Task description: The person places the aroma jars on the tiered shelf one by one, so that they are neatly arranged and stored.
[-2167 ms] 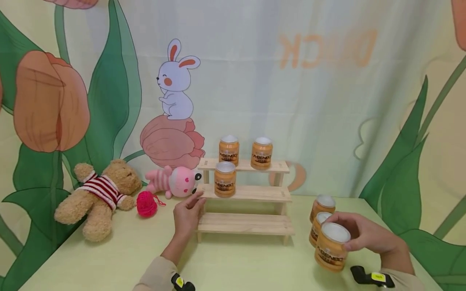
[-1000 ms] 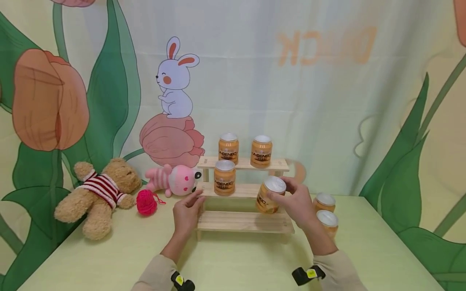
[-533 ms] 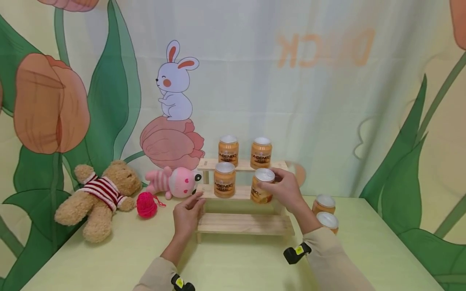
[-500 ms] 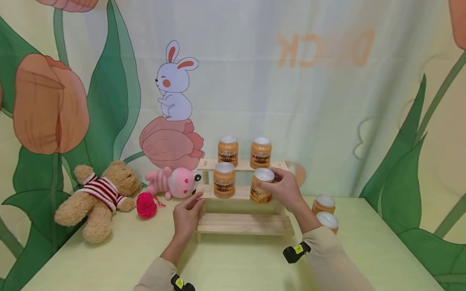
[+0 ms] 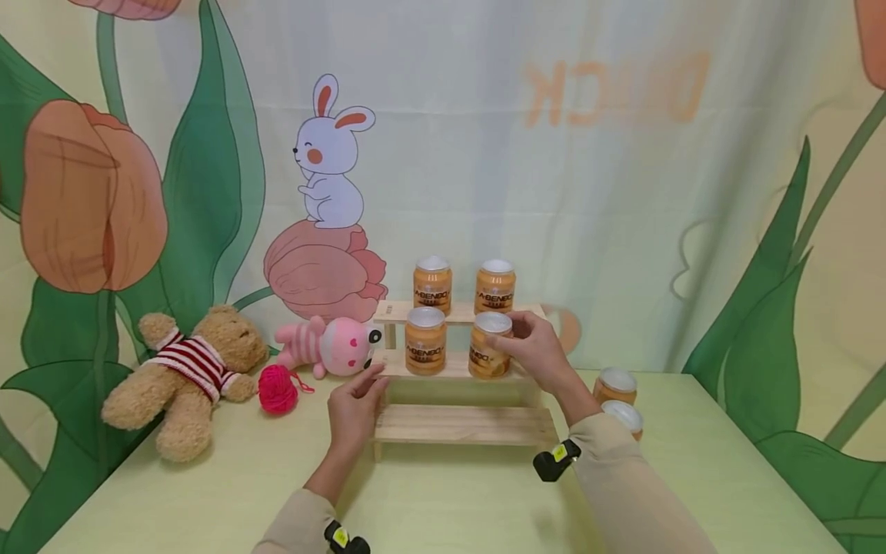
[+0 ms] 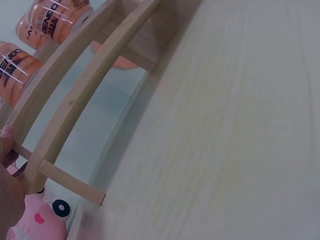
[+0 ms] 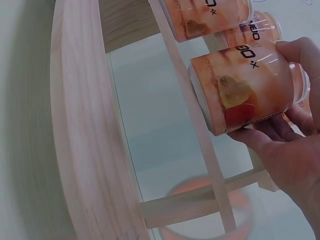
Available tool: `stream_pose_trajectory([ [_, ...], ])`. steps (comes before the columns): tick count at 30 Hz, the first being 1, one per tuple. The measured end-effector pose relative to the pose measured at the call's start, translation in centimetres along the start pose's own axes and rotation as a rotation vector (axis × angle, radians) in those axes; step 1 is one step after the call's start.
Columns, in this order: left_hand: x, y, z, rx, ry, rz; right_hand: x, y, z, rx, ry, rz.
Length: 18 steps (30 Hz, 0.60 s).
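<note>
An orange can [image 5: 489, 346] is held by the right hand [image 5: 536, 352], with the fingers and thumb curled round its side near the white top. In the right wrist view the can [image 7: 247, 87] is seen resting with its bottom on the middle step, and the fingers [image 7: 295, 52] are wrapped round it. The can is placed on the right part of the middle step of a small wooden rack [image 5: 462, 423], just beside a second can [image 5: 425, 341] on the same step. Two more cans [image 5: 432, 285] are stood on the top step, one behind each of the lower two. The left end of the middle step is touched by the left hand [image 5: 354, 408], with the fingers bent a little and the fingertips laid against the wood; nothing is gripped by it. In the left wrist view only the edge of that hand [image 6: 7, 175] is shown, beside the rack's thin side bar. Two other cans [image 5: 616, 385] are left on the green table [image 5: 443, 508], to the right of the rack. A brown teddy bear [image 5: 183, 369], a pink plush toy [image 5: 331, 346] and a ball of pink yarn [image 5: 278, 388] are laid to the left of the rack.
</note>
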<state>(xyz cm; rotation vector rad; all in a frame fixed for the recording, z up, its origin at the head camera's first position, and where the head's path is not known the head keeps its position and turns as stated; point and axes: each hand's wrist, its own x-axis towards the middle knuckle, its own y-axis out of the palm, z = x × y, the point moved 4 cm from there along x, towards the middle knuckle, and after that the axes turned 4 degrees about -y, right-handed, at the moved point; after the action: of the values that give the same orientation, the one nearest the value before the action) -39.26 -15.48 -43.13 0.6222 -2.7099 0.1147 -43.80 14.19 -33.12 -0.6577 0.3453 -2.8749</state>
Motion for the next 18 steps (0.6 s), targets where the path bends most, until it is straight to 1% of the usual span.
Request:
stream_pose_trajectory([
  [8,-0.14,0.08,-0.27,0.004,-0.013,0.001,-0.02,-0.55,-0.55,0.013,0.014,-0.030],
  [12,-0.09,0.09,-0.27,-0.003,-0.008,-0.004,-0.01,-0.62,-0.77,0.045,0.021,-0.049],
  [18,-0.13,0.04,-0.29,-0.009,-0.006,-0.010,0.05,-0.70,-0.88,0.054,0.000,-0.055],
])
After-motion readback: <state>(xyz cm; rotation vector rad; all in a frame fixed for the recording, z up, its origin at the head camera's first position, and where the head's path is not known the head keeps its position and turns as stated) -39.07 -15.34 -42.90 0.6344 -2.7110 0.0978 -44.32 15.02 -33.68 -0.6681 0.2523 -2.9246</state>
